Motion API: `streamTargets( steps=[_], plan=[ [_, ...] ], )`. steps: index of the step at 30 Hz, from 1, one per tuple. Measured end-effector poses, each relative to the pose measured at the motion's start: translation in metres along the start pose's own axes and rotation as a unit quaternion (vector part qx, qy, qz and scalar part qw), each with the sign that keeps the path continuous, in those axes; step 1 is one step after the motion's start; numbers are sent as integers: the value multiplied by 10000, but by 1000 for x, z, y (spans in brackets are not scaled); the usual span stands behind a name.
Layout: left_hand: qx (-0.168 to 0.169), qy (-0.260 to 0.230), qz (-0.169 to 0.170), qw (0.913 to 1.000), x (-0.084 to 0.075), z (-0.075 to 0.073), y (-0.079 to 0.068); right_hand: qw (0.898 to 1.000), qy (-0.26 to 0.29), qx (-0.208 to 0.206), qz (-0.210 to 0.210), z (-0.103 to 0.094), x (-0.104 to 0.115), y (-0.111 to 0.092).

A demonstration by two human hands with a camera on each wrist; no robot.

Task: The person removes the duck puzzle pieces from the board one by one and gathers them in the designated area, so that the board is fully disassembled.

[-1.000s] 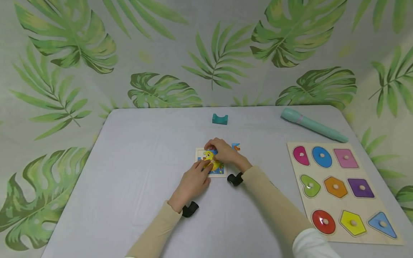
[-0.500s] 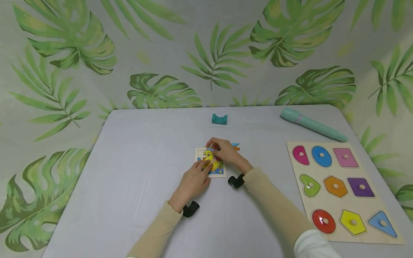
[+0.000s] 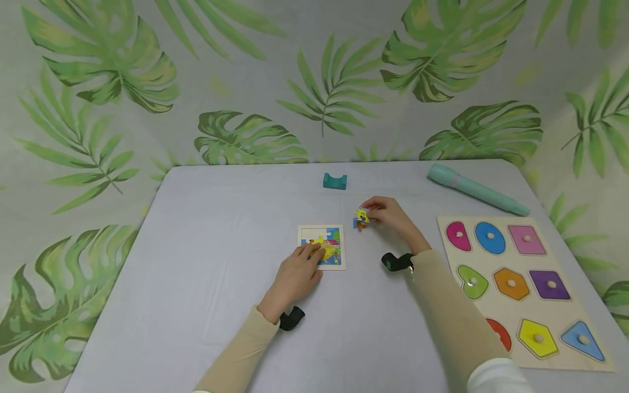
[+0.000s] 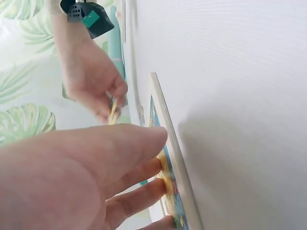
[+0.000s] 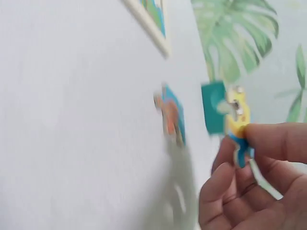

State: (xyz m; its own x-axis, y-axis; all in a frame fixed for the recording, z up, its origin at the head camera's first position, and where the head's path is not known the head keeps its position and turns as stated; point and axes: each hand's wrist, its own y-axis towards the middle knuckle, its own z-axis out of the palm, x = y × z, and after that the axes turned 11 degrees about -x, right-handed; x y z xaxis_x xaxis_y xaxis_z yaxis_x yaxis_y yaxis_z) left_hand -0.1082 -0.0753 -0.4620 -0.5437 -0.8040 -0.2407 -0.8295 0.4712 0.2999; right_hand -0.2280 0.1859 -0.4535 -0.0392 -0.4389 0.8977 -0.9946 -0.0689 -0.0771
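On a white tabletop (image 3: 236,229), the left hand (image 3: 295,274) rests parted fingers on a puzzle tray (image 3: 331,268), while toward the tray's two o'clock the right hand (image 3: 393,215) pinches a yellow-and-blue piece (image 5: 239,117), probably light, stiff and best held by its edges.

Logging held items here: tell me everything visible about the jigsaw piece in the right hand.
The jigsaw piece is thin and flat, printed yellow and blue with dark and white details; its outline is curved, and it looks wooden. The right hand pinches it above the tabletop, printed side toward the head camera, apart from the loose orange-blue piece.
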Motion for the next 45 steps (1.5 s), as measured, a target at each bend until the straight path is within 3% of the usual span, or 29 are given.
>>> streamTargets(
  steps=[4, 8, 18, 26, 31, 37, 41, 45],
  plan=[
    [-57, 65, -14, 10000, -1, 1, 2, 9981, -532, -89, 301, -17, -7, -1],
    [-40, 158, -67, 9998, -3, 3, 5, 9946, -1010, -61, 248, -23, -10, -2],
    [-32, 445, -114, 9989, -8, 10, 11, 9802, -1927, -49, -449, -16, -14, -1],
    [83, 138, -231, 9996, -9, 12, 9, 9692, -2332, -253, -752, -10, -11, -7],
    [259, 93, -245, 9993, -9, 12, 8, 9689, -2342, -256, -753, -10, -9, -9],
    [430, 26, -148, 9990, -8, 10, 8, 9767, -1895, -386, -933, 2, -4, -9],
    [428, 70, -75, 9990, -7, 11, 8, 9809, -1509, 64, -1229, 25, 6, -11],
    [338, 50, -24, 9994, -7, 12, 8, 9752, -1495, 634, -1507, 47, 15, -15]
  ],
)
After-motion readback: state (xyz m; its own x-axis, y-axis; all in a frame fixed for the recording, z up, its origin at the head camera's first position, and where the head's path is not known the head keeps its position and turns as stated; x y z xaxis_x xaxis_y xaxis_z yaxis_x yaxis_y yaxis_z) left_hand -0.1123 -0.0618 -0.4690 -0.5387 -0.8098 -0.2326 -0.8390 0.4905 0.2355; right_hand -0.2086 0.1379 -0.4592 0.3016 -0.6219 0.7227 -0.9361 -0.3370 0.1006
